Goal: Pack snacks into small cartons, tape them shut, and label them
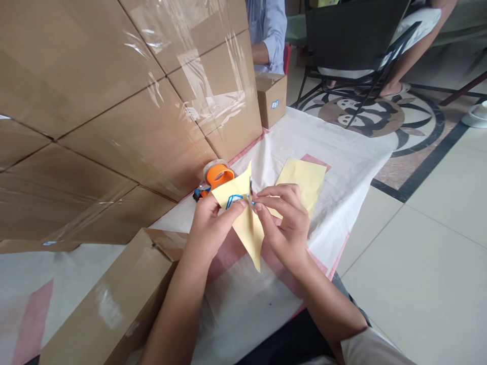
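Observation:
A pale yellow sheet (249, 228), creased and bent at its middle, is raised above the cloth-covered table. My left hand (216, 218) grips its left side, thumb on the front beside a blue-outlined sticker (235, 199). With thumb and fingertips pinched together, my right hand (285, 213) touches the sheet's middle, where a small blue-and-white piece shows. Whether that piece is a sticker's edge I cannot tell. Partly behind my right hand, another yellow sheet (304, 180) lies flat on the table.
Taped cardboard boxes (125, 126) form a tall stack on the left. An orange tape dispenser (219, 175) sits against it. One long box (110, 299) lies near my left forearm; a small labelled box (272, 99) stands at the table's far end. Two other people are partly visible beyond.

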`<state>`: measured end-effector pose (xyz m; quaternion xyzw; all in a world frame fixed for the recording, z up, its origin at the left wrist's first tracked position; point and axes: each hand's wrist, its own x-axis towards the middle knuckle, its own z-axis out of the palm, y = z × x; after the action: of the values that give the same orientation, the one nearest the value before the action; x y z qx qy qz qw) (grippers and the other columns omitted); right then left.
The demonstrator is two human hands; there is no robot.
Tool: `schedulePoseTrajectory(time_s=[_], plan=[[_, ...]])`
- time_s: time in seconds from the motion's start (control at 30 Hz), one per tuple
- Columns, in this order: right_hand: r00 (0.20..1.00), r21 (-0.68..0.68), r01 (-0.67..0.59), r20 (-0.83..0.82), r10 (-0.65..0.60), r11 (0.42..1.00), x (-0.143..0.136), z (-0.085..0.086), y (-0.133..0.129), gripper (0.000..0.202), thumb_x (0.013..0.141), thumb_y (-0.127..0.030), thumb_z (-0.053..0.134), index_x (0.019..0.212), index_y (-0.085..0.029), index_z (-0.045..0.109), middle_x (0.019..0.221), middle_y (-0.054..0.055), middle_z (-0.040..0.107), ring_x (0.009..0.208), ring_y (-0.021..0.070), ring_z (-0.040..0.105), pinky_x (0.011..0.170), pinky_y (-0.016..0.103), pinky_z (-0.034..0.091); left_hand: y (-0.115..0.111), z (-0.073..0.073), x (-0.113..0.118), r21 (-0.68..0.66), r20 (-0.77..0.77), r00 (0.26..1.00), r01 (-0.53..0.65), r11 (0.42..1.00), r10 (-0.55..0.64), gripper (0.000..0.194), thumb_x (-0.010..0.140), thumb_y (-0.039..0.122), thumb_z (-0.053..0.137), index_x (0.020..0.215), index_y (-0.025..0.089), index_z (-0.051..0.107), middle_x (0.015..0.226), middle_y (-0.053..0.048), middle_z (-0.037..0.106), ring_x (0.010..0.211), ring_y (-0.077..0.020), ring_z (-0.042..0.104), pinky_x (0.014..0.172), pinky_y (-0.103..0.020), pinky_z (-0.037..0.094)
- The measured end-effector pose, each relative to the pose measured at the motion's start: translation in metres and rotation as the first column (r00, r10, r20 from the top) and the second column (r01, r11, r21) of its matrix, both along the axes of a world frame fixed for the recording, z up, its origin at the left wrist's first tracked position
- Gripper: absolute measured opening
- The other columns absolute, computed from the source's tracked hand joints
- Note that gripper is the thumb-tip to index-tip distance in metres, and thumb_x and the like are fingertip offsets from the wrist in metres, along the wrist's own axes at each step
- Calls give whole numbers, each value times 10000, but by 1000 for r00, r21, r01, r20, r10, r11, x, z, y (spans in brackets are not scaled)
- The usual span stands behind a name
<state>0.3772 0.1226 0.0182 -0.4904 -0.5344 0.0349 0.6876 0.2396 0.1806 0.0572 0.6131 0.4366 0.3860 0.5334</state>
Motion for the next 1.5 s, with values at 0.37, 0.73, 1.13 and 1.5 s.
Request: schedulePoseTrajectory(time_s=[0.37,0.73,1.13,1.5], plan=[[1000,72,-10,5,9,997,-4,-6,3,161,927,-97,703,955,-248,749,864,32,715,819,194,623,733,391,516,-4,0,-1,78,-93,996,20,997,-12,194,867,390,761,853,198,744,801,-27,660,788,-185,634,705,-291,537],[985,-94,-79,-160,63,992,-8,-5,-2,122,951,-134,676,875,-221,716,833,13,734,804,173,649,753,356,512,-12,13,3,217,-350,936,39,975,41,320,915,377,660,668,176,623,586,32,532,591,-104,478,531,-221,385],[716,-159,-418,-664,216,895,-10,-8,2,176,924,-353,731,826,-207,737,779,16,699,751,164,612,705,314,479,-15,9,6,280,-454,885,35,959,100,297,946,416,609,772,185,677,703,-4,622,666,-147,551,588,-266,410],[775,-109,-348,-592,221,931,-12,-10,2,148,967,-311,690,859,-211,707,815,11,671,779,154,593,726,300,473,-12,9,6,213,-299,954,76,974,-9,264,929,436,674,889,185,746,813,-23,697,788,-180,622,706,-281,486]])
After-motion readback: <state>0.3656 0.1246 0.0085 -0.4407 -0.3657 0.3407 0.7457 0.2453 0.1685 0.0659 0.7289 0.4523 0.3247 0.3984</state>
